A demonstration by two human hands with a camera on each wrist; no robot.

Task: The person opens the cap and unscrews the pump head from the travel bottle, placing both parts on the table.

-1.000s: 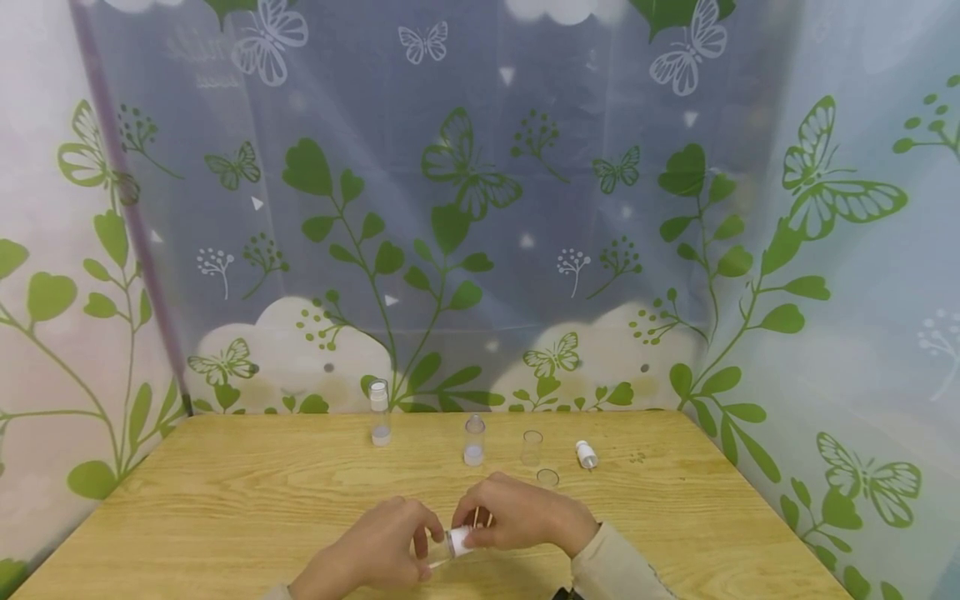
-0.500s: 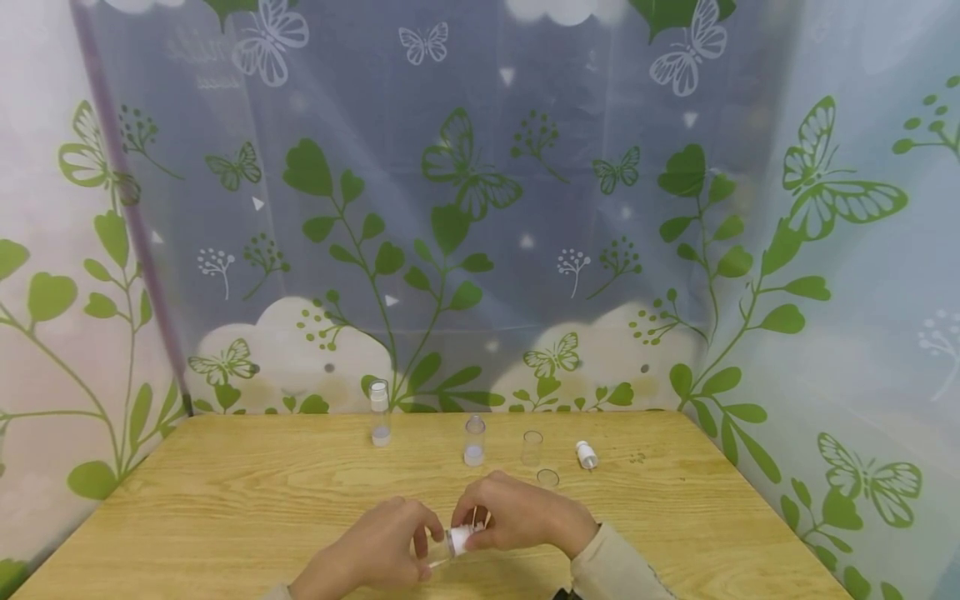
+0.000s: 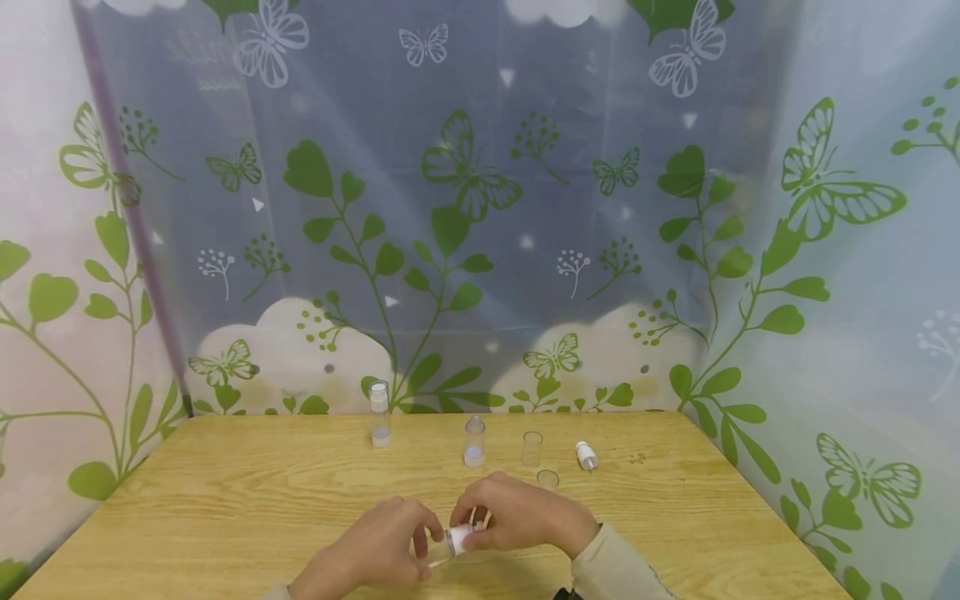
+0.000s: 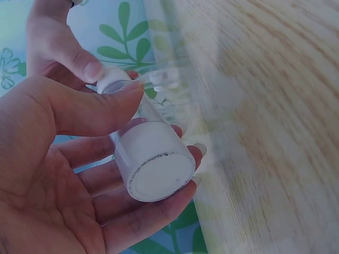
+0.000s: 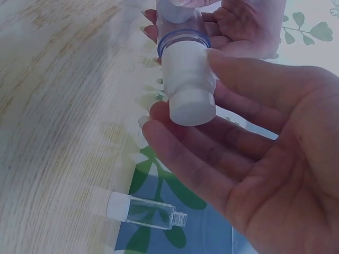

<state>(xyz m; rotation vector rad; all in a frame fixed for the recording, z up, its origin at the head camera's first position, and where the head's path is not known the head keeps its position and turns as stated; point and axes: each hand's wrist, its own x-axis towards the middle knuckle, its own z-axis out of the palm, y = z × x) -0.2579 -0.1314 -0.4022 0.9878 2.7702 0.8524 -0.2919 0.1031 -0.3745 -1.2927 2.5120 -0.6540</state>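
Observation:
A clear pump bottle with a white base (image 4: 153, 159) lies tilted between both hands, low in the middle of the head view. My left hand (image 3: 386, 542) grips its body, thumb on one side and fingers curled beneath. At the other end, my right hand (image 3: 525, 517) pinches the white pump top (image 5: 188, 79) between thumb and fingers. The pump top sits at the bottle's rim, above a bluish collar ring (image 5: 184, 36). In the head view the fingers hide part of the bottle.
On the wooden table (image 3: 262, 492) stand a capped bottle (image 3: 381, 421), an uncapped bottle (image 3: 474, 446) with a bare threaded neck, and a clear cap (image 3: 532, 450). Nearer lies another clear round piece (image 3: 547, 478), partly behind the right hand. A loose white pump (image 3: 587, 455) lies at the right.
The right fingers and thumb have shifted slightly around the white pump top. Left hand, bottle and the things on the table stay in place.

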